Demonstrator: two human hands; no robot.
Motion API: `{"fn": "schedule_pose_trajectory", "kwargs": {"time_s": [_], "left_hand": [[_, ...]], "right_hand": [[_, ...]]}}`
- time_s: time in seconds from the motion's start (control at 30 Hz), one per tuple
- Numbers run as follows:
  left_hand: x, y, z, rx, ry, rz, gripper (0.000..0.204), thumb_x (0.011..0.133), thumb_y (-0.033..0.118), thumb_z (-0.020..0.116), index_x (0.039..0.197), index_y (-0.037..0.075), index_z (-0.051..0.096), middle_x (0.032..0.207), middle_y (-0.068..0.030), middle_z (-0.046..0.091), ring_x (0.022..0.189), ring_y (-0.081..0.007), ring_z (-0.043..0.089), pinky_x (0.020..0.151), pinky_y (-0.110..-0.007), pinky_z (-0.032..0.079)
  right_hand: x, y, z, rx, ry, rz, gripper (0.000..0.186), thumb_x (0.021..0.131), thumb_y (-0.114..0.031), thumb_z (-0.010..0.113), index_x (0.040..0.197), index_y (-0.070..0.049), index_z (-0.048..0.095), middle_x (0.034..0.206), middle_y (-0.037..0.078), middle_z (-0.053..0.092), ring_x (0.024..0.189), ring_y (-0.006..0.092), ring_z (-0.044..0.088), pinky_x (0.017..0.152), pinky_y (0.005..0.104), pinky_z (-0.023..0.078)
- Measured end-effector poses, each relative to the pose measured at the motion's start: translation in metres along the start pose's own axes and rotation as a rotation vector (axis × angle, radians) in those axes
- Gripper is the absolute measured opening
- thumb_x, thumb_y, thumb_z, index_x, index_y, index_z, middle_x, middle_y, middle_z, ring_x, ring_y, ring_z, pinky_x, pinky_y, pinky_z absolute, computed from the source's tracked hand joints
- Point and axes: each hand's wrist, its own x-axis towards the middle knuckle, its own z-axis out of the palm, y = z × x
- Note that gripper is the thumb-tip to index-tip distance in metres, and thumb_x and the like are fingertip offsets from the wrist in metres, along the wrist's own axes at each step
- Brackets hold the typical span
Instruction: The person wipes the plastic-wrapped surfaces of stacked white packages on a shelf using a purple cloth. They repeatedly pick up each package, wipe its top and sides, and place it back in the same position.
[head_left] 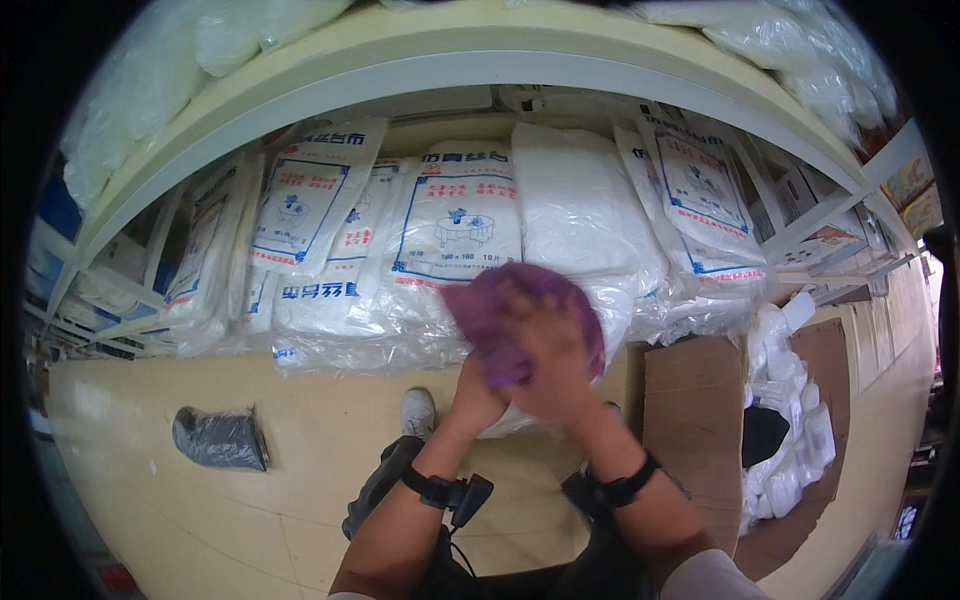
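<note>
A purple cloth [460, 305] is bunched near the centre of the frame, in front of the clear-wrapped white packages [455, 200]; its folds are smeared by motion. The right hand [545, 350] lies over it, hiding part of its face; the fingers look somewhat spread but are blurred, so I cannot tell whether they pinch it. The left hand [482, 390] is at the cloth's lower edge, its fingers mostly hidden behind it, their state impossible to tell. The packages fill a shelf across the middle, overlapping one another. At lower right, a cardboard box [692, 430] holds white bundles [785, 460] and a dark object [764, 436], hard to identify. The rim cuts off plastic bags [130, 130] at upper left.
</note>
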Motion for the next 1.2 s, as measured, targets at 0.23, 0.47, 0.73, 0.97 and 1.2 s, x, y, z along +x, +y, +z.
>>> {"fn": "schedule_pose_trajectory", "kwargs": {"time_s": [0.23, 0.47, 0.73, 0.97, 1.2], "left_hand": [[0.011, 0.044, -0.013, -0.789, 0.369, -0.409, 0.030, 0.100, 0.016, 0.073, 0.125, -0.001, 0.065, 0.109, -0.0065, 0.073, 0.099, -0.0114, 0.063, 0.091, -0.030, 0.051], [0.013, 0.030, -0.032, -0.821, 0.367, -0.412, 0.040, 0.099, 0.013, 0.074, 0.132, -0.003, 0.060, 0.120, -0.0088, 0.071, 0.107, -0.0159, 0.065, 0.095, -0.033, 0.052], [-0.010, -0.051, 0.010, -0.980, 0.370, -0.348, 0.042, 0.096, -0.002, 0.068, 0.136, 0.000, 0.059, 0.126, -0.0099, 0.069, 0.109, -0.0207, 0.068, 0.100, -0.030, 0.051], [0.012, 0.032, -0.027, -0.970, 0.426, -0.407, 0.032, 0.100, 0.004, 0.069, 0.132, -0.001, 0.064, 0.120, -0.0074, 0.072, 0.107, -0.0139, 0.065, 0.095, -0.030, 0.051], [0.024, 0.046, -0.064, -1.375, 0.640, -0.399, 0.047, 0.104, 0.015, 0.064, 0.146, 0.003, 0.048, 0.139, -0.0124, 0.062, 0.121, -0.0265, 0.064, 0.103, -0.043, 0.054]], "right_hand": [[0.010, 0.047, -0.016, -0.080, 0.224, 0.009, 0.060, 0.068, 0.002, 0.076, 0.127, -0.006, 0.065, 0.139, 0.015, 0.064, 0.131, 0.0377, 0.058, 0.116, 0.0467, 0.043], [0.001, 0.077, -0.067, 0.066, 0.370, 0.471, 0.052, 0.083, -0.001, 0.068, 0.135, 0.001, 0.059, 0.121, 0.022, 0.070, 0.109, 0.0426, 0.068, 0.094, 0.0453, 0.054], [0.016, -0.023, 0.017, 0.332, -0.147, -0.109, 0.063, 0.069, -0.009, 0.073, 0.131, -0.005, 0.061, 0.146, 0.011, 0.060, 0.150, 0.0333, 0.042, 0.127, 0.0547, 0.023], [0.020, 0.067, -0.032, -0.147, 0.295, 0.238, 0.063, 0.072, -0.009, 0.078, 0.132, -0.002, 0.061, 0.129, 0.022, 0.068, 0.122, 0.0429, 0.061, 0.118, 0.0509, 0.041], [0.003, 0.066, -0.051, 0.234, 0.708, 0.388, 0.070, 0.079, 0.000, 0.070, 0.146, 0.001, 0.051, 0.144, 0.024, 0.060, 0.137, 0.0330, 0.056, 0.118, 0.0361, 0.037]]}}
